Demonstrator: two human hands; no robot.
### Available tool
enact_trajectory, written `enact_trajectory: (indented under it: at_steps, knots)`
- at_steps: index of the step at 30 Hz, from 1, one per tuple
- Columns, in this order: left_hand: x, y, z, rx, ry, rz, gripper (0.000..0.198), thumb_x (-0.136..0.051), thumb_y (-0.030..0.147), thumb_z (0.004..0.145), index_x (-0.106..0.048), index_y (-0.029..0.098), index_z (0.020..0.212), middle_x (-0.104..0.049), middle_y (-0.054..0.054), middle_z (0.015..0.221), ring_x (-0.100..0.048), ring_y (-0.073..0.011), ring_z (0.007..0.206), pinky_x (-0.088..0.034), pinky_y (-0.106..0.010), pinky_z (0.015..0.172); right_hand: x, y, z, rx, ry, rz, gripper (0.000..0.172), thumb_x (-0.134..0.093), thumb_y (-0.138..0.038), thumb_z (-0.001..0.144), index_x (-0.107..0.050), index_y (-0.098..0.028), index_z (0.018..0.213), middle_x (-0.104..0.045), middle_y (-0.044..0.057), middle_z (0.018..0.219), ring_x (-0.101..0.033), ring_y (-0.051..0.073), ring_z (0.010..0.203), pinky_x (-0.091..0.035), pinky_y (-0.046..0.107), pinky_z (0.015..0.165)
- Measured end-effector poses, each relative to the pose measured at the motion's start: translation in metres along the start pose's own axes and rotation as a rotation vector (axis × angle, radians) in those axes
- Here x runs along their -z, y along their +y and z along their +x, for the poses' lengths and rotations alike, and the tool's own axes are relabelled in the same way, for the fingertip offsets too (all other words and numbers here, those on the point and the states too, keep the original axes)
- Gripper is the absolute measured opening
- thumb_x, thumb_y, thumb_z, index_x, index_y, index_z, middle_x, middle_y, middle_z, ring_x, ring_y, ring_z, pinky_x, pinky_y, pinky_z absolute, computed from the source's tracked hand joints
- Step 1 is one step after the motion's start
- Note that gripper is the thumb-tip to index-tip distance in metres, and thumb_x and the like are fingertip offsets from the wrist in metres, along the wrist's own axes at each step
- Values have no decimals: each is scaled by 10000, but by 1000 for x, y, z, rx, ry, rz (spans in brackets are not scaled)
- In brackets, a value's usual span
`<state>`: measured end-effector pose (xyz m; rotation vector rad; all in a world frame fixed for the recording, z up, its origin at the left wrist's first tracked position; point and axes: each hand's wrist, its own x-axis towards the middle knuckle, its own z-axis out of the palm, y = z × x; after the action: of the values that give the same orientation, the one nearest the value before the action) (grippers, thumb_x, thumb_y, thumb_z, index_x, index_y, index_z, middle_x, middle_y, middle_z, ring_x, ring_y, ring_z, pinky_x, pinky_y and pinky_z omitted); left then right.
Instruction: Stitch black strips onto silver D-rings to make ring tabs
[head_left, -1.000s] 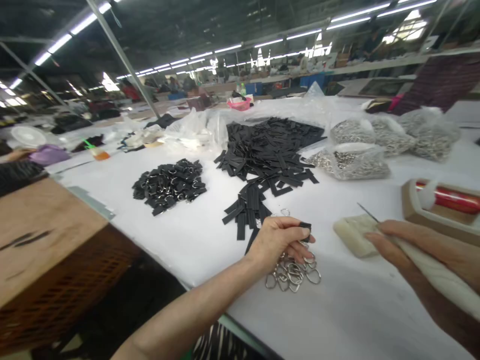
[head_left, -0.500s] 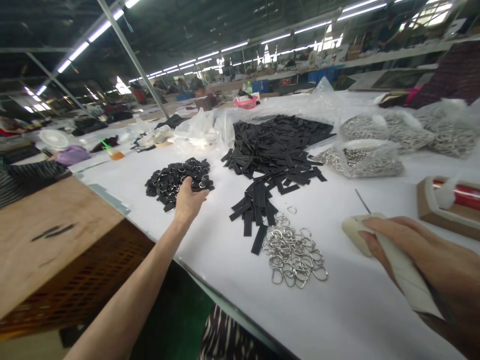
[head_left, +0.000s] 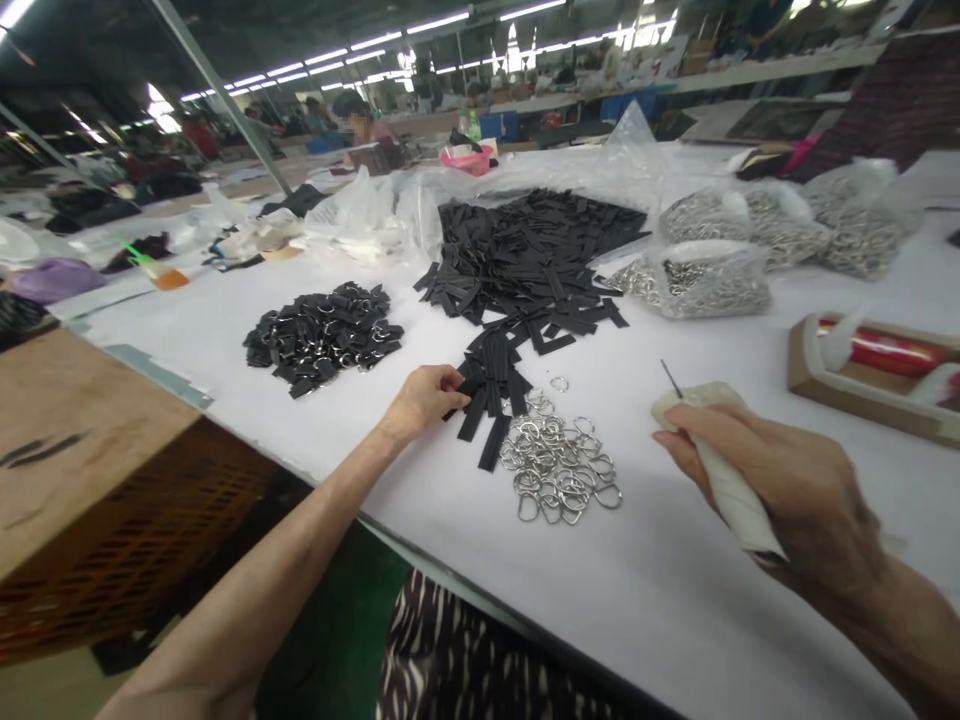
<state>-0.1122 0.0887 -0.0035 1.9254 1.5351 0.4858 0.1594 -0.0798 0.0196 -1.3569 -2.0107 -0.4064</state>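
My left hand (head_left: 429, 402) is closed, thumb and fingers pinching the end of a black strip (head_left: 456, 408) at the near left edge of the loose strips. My right hand (head_left: 772, 470) is wrapped around a tool with a pale wrapped handle (head_left: 724, 485) and a thin dark metal tip that points up and left. Between the hands lies a heap of silver D-rings (head_left: 559, 465). A large pile of black strips (head_left: 532, 250) spreads behind them. Left of it, a smaller pile of black strip pieces with rings (head_left: 326, 335) sits on the white table.
Clear bags of metal rings (head_left: 705, 280) stand at the back right. A cardboard box (head_left: 862, 390) holding a red roll lies on the right. Beyond the table's left edge is a wooden board (head_left: 90, 400) over an orange crate (head_left: 172, 530). Another person (head_left: 367, 130) is far back.
My left hand has moved right, from the pile of ringed pieces to the loose black strips, and has closed on one. My right hand keeps the tool. The view has shifted slightly.
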Motion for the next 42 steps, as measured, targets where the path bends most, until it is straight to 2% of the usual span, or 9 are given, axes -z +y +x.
enact_trajectory:
  at_steps: [4, 8, 11, 14, 18, 22, 32, 39, 42]
  knots:
    - [5, 6, -8, 3, -42, -107, 89, -625, 237, 623, -586, 166, 588, -484, 52, 472, -423, -94, 446, -313, -218, 437, 4, 10, -4, -224, -12, 166, 148, -495, -204, 857, -570, -166, 977, -606, 7, 681, -543, 122, 537, -397, 234, 515]
    - [5, 29, -21, -35, -37, -499, 84, -661, 220, 621, -626, 148, 648, -602, 11, 583, -511, -96, 525, -396, -211, 515, 8, 10, -1, -413, -90, 341, 101, -504, -204, 842, -542, -204, 936, -558, -22, 669, -494, 103, 546, -371, 213, 512]
    - [-3, 57, -29, -36, -40, -757, 87, -661, 197, 649, -604, 137, 674, -646, -20, 644, -589, -118, 579, -474, -229, 576, 3, 1, 2, -361, -365, 381, 16, -526, -208, 823, -526, -205, 839, -555, -11, 700, -487, 119, 600, -358, 226, 540]
    - [-20, 84, -29, -48, -69, -876, 69, -618, 171, 704, -553, 149, 704, -653, -35, 661, -628, -158, 572, -490, -233, 461, -3, -7, 2, -282, -592, 364, 96, -510, -133, 802, -505, -207, 863, -547, -16, 695, -462, 121, 612, -332, 230, 558]
    - [-52, 105, -18, -62, -117, -1020, 65, -528, 113, 773, -499, 159, 738, -646, -31, 641, -646, -164, 575, -519, -238, 453, -8, -13, 0, -225, -702, 362, 170, -461, -51, 771, -484, -202, 848, -532, -5, 718, -437, 131, 644, -312, 243, 588]
    - [-78, 103, -8, 14, -107, -1097, 101, -472, 70, 800, -476, 153, 743, -636, -18, 608, -644, -143, 574, -541, -245, 516, -10, -19, -1, -171, -768, 293, 223, -424, -1, 727, -473, -198, 818, -504, -3, 705, -421, 140, 660, -294, 249, 597]
    - [-76, 86, -9, 73, -156, -1119, 78, -507, 102, 805, -514, 139, 736, -646, -32, 653, -643, -146, 609, -543, -257, 549, -19, -31, -3, 32, -774, 123, 189, -404, -10, 748, -408, -196, 778, -517, 25, 738, -410, 160, 658, -298, 273, 581]
    - [-73, 82, -6, 125, -188, -1163, 81, -497, 96, 801, -533, 120, 732, -648, -56, 676, -644, -146, 607, -538, -242, 530, -29, -39, -1, 175, -658, -53, 197, -473, -24, 675, -450, -192, 776, -536, 27, 678, -448, 173, 595, -301, 288, 521]
    - [-70, 81, -6, 133, -218, -1158, 82, -488, 67, 790, -545, 111, 752, -649, -63, 700, -643, -136, 613, -541, -234, 540, -30, -32, -3, 105, -529, 14, 170, -412, -34, 726, -475, -188, 762, -535, 26, 648, -464, 170, 581, -322, 278, 499]
